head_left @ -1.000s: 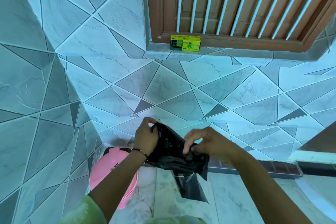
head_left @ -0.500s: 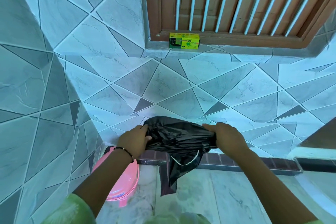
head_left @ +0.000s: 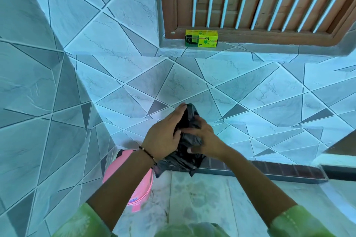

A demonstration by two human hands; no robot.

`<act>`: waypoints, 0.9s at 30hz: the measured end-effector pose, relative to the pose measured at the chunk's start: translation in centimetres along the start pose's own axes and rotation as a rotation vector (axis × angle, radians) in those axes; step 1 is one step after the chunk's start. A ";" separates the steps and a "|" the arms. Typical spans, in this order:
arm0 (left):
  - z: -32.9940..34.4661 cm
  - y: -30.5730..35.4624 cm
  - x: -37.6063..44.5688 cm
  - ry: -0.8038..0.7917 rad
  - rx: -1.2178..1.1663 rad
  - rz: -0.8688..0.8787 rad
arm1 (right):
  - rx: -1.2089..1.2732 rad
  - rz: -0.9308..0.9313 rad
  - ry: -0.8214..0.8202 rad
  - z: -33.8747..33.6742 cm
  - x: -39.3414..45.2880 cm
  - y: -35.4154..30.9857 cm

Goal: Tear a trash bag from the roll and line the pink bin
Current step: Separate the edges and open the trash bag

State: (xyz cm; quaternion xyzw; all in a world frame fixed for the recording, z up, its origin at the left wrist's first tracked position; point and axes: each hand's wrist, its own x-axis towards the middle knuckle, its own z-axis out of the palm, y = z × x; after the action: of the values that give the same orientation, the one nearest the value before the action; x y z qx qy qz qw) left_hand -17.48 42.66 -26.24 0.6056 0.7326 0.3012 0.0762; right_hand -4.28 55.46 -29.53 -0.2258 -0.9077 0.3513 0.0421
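Note:
A crumpled black trash bag (head_left: 189, 141) is bunched between both hands, held in the air in front of the tiled wall. My left hand (head_left: 165, 136) grips its upper left side, and my right hand (head_left: 205, 137) presses on it from the right, fingers closed into the plastic. The hands touch each other. The pink bin (head_left: 134, 179) stands on the floor in the corner below my left forearm, which hides part of it. A green and yellow bag box (head_left: 201, 38) sits on the window ledge.
Tiled walls meet in a corner at the left. A brown wooden window (head_left: 269, 2) with white bars is above the ledge. A dark tile strip (head_left: 269, 169) runs along the wall's foot, and the marbled floor (head_left: 202, 198) lies below.
Half a second ago the bag was stretched wide between the hands. Both hands have come together, bunching the bag into a tight wad; less of it hangs below.

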 end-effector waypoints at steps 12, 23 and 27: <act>-3.7 0.2 -1.6 0.125 -0.420 -0.057 | -0.287 -0.257 0.329 -0.4 3.1 -1.7; -6.5 -4.9 -3.0 0.152 -0.073 0.012 | -0.223 -0.224 0.204 -0.9 3.5 -0.4; -6.7 -7.3 -3.1 -0.044 0.311 -0.166 | -0.428 -0.361 0.154 -2.9 1.4 0.0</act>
State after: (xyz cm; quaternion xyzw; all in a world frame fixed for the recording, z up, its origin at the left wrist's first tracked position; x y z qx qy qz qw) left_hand -26.07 36.81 -25.49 0.5542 0.8158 0.1637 0.0223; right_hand -4.89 57.87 -27.48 -0.0901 -0.9808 0.1205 0.1241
